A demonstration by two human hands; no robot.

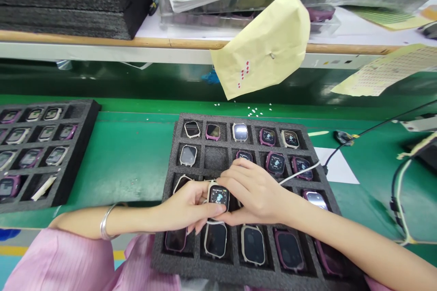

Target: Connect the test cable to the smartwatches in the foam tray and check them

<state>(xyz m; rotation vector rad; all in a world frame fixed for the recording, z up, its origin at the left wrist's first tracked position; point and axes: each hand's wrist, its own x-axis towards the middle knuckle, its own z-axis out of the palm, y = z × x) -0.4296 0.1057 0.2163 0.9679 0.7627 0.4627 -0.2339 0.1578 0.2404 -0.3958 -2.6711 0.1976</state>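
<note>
A beige-framed smartwatch (218, 196) without a strap is raised above the foam tray, its screen lit. My left hand (191, 204) is closed on it from the left, the thumb lying across its lower front. From the right, my right hand (256, 191) grips its edge, fingers at the upper corner and thumb near the bottom. A white cable (300, 173) passes behind my right hand; part of it shows beneath the watch. The black foam tray (273, 275) under my hands has compartments with several purple and beige watches, some with lit screens. My hands hide some middle compartments.
To the left stands another foam tray (77, 145) of watches. Black foam blocks (68, 0) and papers sit on the shelf (184, 43) at the back, with a yellow paper (266, 45) hanging over its edge. Dark cables (396, 191) run along the right; white scraps (254, 111) lie behind the tray.
</note>
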